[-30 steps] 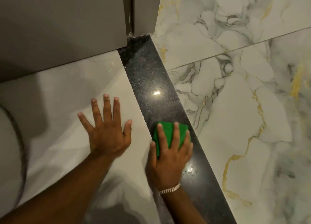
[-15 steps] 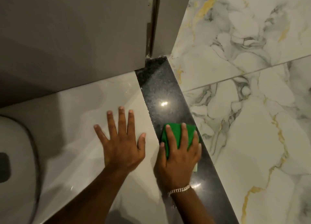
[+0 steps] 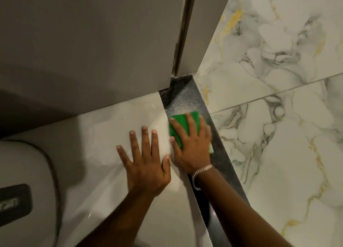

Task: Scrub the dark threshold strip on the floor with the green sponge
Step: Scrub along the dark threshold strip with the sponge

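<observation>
A dark speckled threshold strip (image 3: 182,96) runs from the door frame at top centre down toward the bottom right, between two tiled floors. My right hand (image 3: 191,146) presses a green sponge (image 3: 182,119) flat on the strip, close to its far end; fingers cover most of the sponge, and a metal bracelet sits on the wrist. My left hand (image 3: 146,163) lies flat with fingers spread on the pale glossy tile just left of the strip, holding nothing.
A grey wall and door frame (image 3: 182,42) rise at the strip's far end. White marble tiles with gold veins (image 3: 278,135) spread to the right. A white rounded fixture with a dark rim (image 3: 27,181) sits at the lower left.
My right hand has slid the sponge forward along the strip toward the door frame. The view has shifted, bringing the frame and the white fixture further into sight. My left hand stays flat.
</observation>
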